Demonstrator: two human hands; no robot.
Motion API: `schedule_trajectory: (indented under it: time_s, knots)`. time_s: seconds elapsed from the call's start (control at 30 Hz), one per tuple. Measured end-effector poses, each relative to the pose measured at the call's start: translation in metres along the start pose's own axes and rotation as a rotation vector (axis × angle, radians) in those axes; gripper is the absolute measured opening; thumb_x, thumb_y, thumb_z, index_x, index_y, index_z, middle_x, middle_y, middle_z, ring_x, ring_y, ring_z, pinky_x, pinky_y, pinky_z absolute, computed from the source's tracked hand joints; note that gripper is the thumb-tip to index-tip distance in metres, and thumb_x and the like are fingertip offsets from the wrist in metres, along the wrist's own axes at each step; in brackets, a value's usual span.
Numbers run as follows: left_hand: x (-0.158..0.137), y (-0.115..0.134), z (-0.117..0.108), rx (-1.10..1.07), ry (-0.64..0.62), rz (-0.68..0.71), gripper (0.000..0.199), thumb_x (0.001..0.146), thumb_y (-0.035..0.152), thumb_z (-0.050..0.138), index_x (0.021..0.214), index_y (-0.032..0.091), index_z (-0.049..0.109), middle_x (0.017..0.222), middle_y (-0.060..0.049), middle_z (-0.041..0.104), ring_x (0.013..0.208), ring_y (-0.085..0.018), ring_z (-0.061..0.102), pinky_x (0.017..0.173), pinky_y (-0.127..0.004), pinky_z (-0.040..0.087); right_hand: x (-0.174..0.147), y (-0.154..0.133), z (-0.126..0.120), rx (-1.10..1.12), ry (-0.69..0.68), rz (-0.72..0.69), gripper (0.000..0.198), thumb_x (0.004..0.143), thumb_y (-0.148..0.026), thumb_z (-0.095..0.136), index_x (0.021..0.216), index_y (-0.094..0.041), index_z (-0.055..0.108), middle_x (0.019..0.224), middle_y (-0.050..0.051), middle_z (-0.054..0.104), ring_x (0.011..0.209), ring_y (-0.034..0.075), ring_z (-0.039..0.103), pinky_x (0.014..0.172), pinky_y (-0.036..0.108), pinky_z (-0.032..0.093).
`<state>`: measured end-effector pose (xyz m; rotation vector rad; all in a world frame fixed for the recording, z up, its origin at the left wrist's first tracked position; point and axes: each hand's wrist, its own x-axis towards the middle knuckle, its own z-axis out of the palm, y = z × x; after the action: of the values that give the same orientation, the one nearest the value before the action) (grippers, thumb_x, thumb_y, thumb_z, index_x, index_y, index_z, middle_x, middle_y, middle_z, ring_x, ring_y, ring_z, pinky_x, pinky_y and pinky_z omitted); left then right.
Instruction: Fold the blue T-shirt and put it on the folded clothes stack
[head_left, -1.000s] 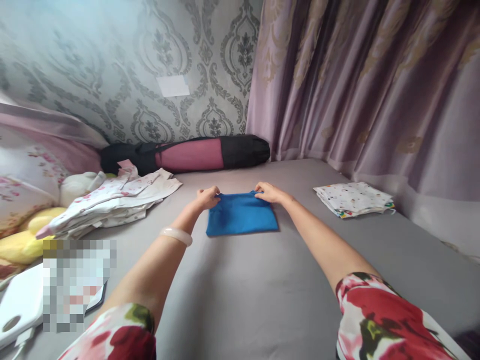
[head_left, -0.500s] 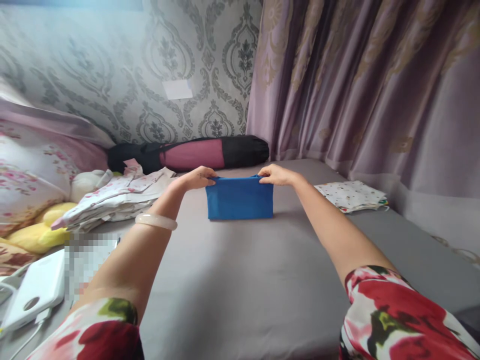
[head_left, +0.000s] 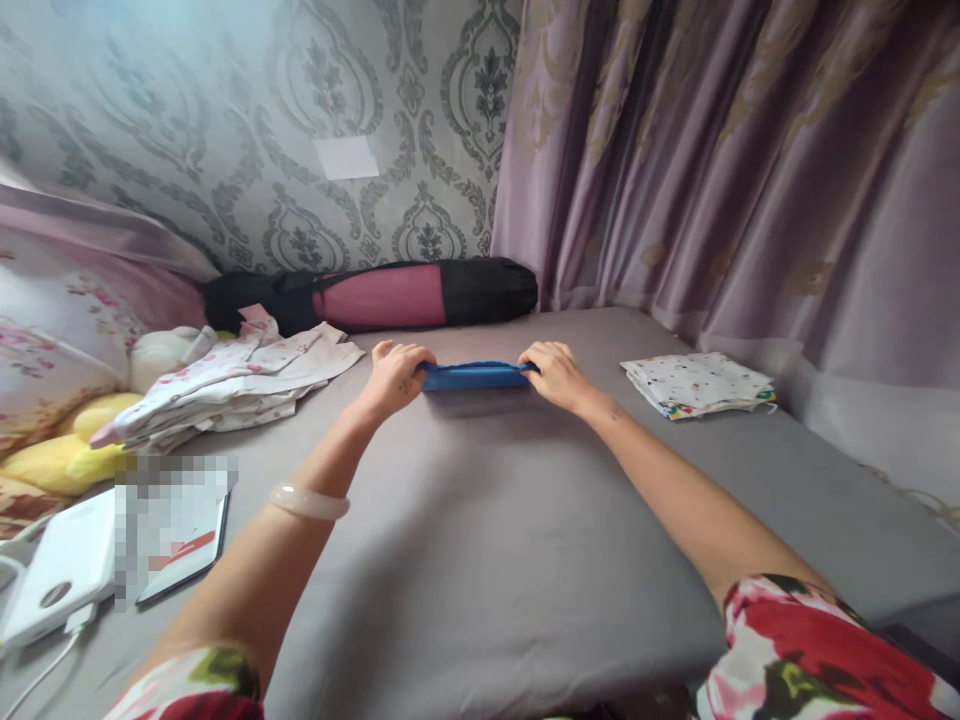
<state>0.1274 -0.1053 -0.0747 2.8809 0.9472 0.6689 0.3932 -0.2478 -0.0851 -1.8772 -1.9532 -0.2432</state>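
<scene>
A flat, folded blue cloth (head_left: 477,377) is held over the middle of the bed, tipped so that it shows as a narrow strip. Whether it is a garment or a pouch, I cannot tell. My left hand (head_left: 399,374) pinches its left end, thumb and fingers closed on the edge. At the opposite end, my right hand (head_left: 555,372) grips the right corner in the same way. A shadow lies on the sheet just below the cloth.
Folded patterned clothes (head_left: 247,385) lie to the left, a spotted folded cloth (head_left: 697,383) to the right. A black and pink long bag (head_left: 382,297) rests along the wall. A white power bank (head_left: 64,565) and a tablet-like device (head_left: 187,565) are at near left.
The blue cloth has tilted from upright, broad face toward me, to nearly flat. Both hands have turned with it and still hold its ends.
</scene>
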Motion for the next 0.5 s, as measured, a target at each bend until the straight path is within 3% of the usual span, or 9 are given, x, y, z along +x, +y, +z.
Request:
schedule_trajectory:
  time_s: [0.23,0.5]
  knots:
    - [-0.063,0.013,0.019,-0.028,-0.094,0.108,0.034,0.084,0.011,0.039,0.103,0.025,0.063,0.105,-0.005,0.067,0.104,-0.019,0.059,0.114,-0.043,0.017,-0.058,-0.012,0.023,0.03,-0.095,-0.092,0.024,0.083,-0.006,0.048,0.096,-0.02,0.062,0.101,0.007,0.064,0.099,0.022,0.053,0.095,0.033,0.033]
    - [-0.089,0.012,0.043,-0.03,-0.204,0.141,0.05,0.087,0.007,0.034,0.123,0.028,0.06,0.11,-0.007,0.064,0.103,-0.021,0.056,0.111,-0.047,0.02,-0.082,-0.022,0.034,0.029,-0.202,-0.081,0.028,0.084,-0.004,0.043,0.099,-0.02,0.06,0.103,0.008,0.064,0.099,0.022,0.053,0.091,0.032,0.036]
